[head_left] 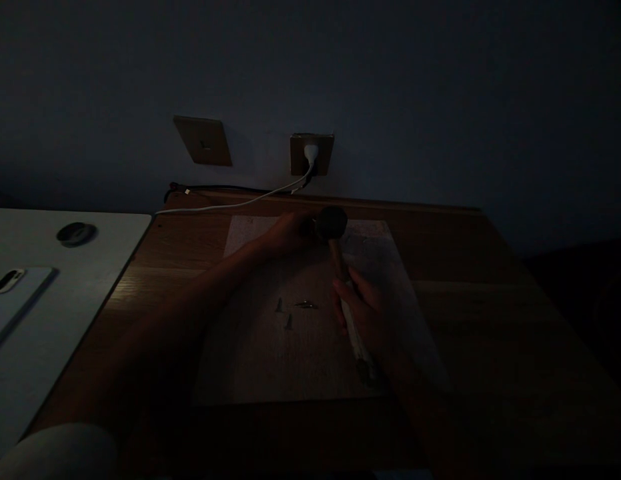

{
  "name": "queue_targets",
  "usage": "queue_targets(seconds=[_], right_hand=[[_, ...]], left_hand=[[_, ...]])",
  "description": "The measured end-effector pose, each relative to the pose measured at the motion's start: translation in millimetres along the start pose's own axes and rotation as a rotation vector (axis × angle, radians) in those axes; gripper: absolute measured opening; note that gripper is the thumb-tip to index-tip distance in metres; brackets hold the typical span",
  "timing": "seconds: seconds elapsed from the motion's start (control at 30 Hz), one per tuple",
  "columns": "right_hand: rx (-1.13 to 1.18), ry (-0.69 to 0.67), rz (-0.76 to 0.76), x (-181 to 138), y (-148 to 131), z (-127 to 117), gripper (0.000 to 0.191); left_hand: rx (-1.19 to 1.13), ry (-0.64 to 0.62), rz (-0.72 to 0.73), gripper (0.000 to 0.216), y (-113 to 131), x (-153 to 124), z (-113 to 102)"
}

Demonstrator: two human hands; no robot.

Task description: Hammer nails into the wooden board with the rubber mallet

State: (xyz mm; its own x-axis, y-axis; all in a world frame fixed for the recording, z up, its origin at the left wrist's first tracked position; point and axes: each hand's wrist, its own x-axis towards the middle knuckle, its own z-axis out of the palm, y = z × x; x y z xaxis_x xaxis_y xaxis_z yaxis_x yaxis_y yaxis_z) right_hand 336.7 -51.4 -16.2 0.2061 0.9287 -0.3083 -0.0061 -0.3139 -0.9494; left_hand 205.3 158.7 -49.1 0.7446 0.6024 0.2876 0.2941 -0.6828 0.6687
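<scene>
The scene is very dark. My right hand (363, 310) is wrapped around the wooden handle of a hammer (340, 260), whose dark head (331, 223) rests low over the far part of a pale board (300, 360). My left hand (290, 232) reaches out to the far part of the board, fingers pinched right beside the hammer head; what they hold is too small to make out. Three small nails (290, 312) lie loose on the board between my arms.
The board lies on a brown wooden table (490, 300). A white desk (50, 307) adjoins on the left with a phone (15, 293) and a dark round object (76, 233). A white plug and cable (310, 155) sit in a wall socket behind.
</scene>
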Motion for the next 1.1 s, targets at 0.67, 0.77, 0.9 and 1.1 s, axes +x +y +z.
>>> queue_targets(seconds=[0.67,0.77,0.9,1.1], right_hand=[[0.02,0.098,0.076,-3,1,-2,0.041],[0.013,0.121,0.088,-4,1,-2,0.048],[0.021,0.102,0.06,-2,5,-3,0.043],[0.064,0.062,-0.006,0,7,-2,0.033]], left_hand=[[0.653,-0.492,0.312,0.012,100,-83,-16],[0.602,-0.517,0.333,0.009,98,-79,-18],[0.395,-0.484,0.298,0.01,87,-67,-33],[0.121,-0.16,0.09,0.024,39,-36,-38]])
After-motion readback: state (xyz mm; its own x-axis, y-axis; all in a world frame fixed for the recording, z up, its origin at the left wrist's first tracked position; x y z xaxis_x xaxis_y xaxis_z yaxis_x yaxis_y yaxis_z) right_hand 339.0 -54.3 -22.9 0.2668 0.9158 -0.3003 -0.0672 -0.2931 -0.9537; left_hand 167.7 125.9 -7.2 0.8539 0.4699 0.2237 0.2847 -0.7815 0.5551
